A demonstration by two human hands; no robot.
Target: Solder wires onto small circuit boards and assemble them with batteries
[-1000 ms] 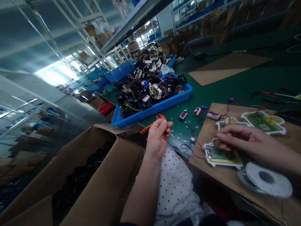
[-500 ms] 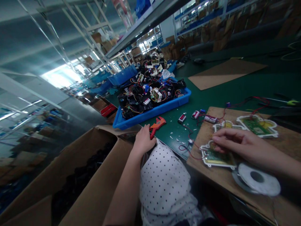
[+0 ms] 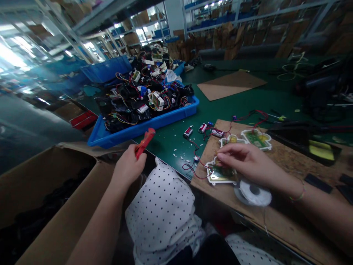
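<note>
Red hand tool [image 3: 145, 141] juts from the left hand [image 3: 127, 165], whose fingers are wrapped around it at the near left beside the blue tray [image 3: 149, 127]; a firm, low hold should let its head clear the rim. Rightward, batteries [image 3: 188, 131] lie on the green bench [image 3: 171, 134], their thin leads best left unsnagged. Over the near circuit board [image 3: 222, 177], well apart from the left, the right hand [image 3: 248, 160] bends its fingertips close, though I cannot tell whether they grip anything; light pressure would suit.
</note>
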